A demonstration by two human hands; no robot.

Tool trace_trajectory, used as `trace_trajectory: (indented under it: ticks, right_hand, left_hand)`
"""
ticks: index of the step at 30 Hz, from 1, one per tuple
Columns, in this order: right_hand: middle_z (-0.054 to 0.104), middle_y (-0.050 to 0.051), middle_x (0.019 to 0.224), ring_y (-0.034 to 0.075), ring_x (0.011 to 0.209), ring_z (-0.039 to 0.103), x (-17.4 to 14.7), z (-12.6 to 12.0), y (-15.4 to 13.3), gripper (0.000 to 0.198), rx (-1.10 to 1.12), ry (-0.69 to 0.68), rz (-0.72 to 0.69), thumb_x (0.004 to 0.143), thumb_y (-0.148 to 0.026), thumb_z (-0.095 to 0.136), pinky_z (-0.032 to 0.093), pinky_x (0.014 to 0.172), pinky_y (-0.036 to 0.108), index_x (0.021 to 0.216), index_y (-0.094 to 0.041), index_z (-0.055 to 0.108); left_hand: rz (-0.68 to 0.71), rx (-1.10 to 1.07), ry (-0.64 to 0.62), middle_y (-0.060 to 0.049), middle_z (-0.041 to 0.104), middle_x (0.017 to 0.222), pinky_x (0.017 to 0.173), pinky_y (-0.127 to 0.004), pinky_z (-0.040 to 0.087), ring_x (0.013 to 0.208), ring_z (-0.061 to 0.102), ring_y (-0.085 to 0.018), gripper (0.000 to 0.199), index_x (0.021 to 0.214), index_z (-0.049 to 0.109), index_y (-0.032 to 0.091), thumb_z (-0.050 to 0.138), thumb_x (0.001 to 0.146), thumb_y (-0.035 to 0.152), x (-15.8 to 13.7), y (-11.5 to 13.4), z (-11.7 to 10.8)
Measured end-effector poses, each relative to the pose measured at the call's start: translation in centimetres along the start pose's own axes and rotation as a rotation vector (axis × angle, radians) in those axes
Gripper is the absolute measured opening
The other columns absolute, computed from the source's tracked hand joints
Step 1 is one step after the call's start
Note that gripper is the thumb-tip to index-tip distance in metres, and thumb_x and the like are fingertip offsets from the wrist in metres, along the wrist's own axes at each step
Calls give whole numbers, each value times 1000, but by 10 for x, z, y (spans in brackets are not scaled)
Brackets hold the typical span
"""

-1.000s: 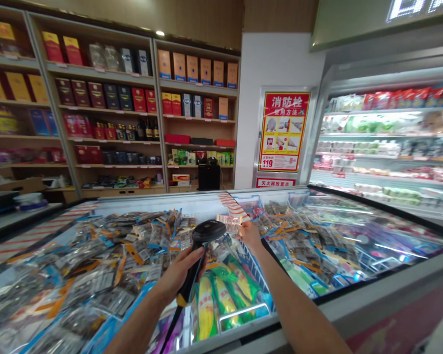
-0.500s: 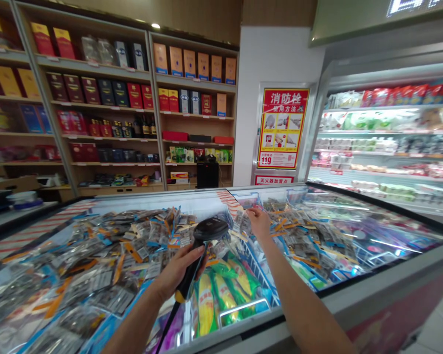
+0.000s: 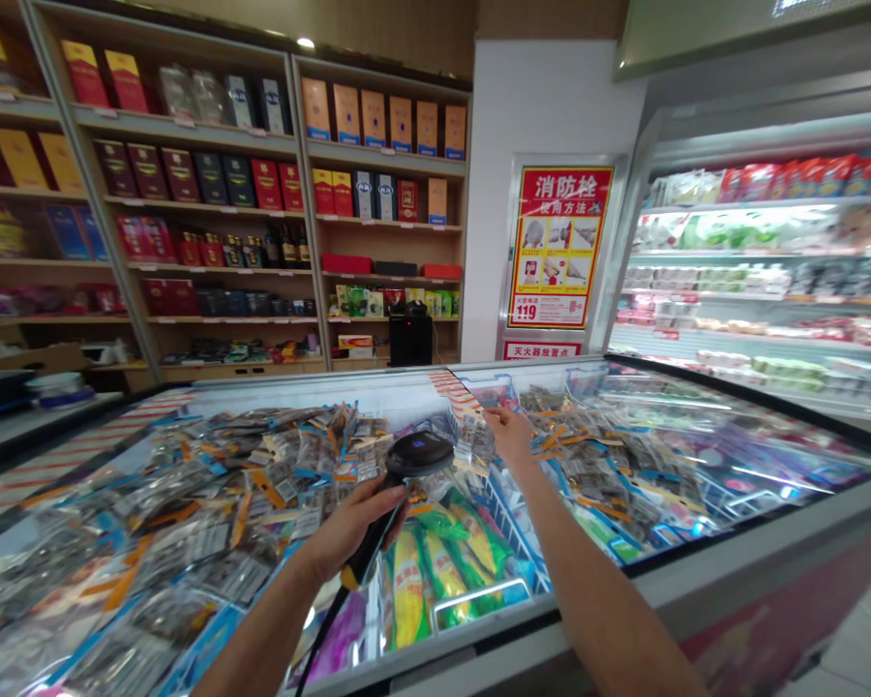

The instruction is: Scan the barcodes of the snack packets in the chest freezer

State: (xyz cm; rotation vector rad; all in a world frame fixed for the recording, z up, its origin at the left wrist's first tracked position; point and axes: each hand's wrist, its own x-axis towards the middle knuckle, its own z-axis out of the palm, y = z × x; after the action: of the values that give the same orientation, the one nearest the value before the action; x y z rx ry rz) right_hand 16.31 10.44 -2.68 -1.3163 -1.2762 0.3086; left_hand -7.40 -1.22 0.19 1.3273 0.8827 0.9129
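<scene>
My left hand (image 3: 359, 528) is closed round the handle of a black barcode scanner (image 3: 419, 453), whose cable runs down toward me. The scanner's head points right, toward a small clear packet (image 3: 471, 440) with a printed label. My right hand (image 3: 509, 434) pinches the edge of that packet between thumb and fingers. Many similar snack packets (image 3: 189, 542) with orange and blue strips lie spread on the freezer's glass top to the left. More packets (image 3: 595, 465) lie on the right. Green and yellow corn-pattern bags (image 3: 435, 571) show in a basket below my hands.
The chest freezer (image 3: 668, 581) has a grey frame and white wire baskets. Behind it are wooden shelves (image 3: 377, 155) of boxes and bottles, a red fire-hydrant poster (image 3: 560, 247) and a lit open cooler (image 3: 769, 257). A white tub (image 3: 58, 387) stands at the left.
The scanner has shifted slightly right, still in my left hand. My right hand keeps its pinch on the packet in almost the same place. The view has moved slightly.
</scene>
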Motion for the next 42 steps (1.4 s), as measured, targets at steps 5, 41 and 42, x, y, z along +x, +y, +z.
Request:
trace_trajectory:
  ticks: [5, 41, 42]
  right_hand:
    - [60, 4, 58, 16, 55, 51, 7, -4, 13, 35, 42, 46, 62, 64, -39, 47, 36, 52, 25, 76, -12, 65]
    - [39, 6, 125, 29, 114, 29, -66, 100, -65, 61, -644, -805, -881, 65, -65, 37, 12, 91, 55, 116, -30, 42]
    - [38, 6, 126, 29, 115, 27, -61, 94, -61, 64, -624, -808, -903, 64, -65, 40, 11, 92, 54, 117, -30, 41]
  left_hand:
    - [-34, 31, -1, 2, 50, 48, 40, -18, 31, 40, 43, -6, 24, 63, 51, 14, 54, 66, 38, -1, 4, -12]
    - [74, -213, 279, -1, 55, 53, 38, -19, 35, 40, 46, -8, 26, 66, 53, 12, 56, 64, 38, -16, 15, -67]
    - [85, -194, 265, -1, 56, 53, 38, -19, 35, 40, 47, -8, 27, 66, 53, 11, 55, 65, 38, -15, 14, -67]
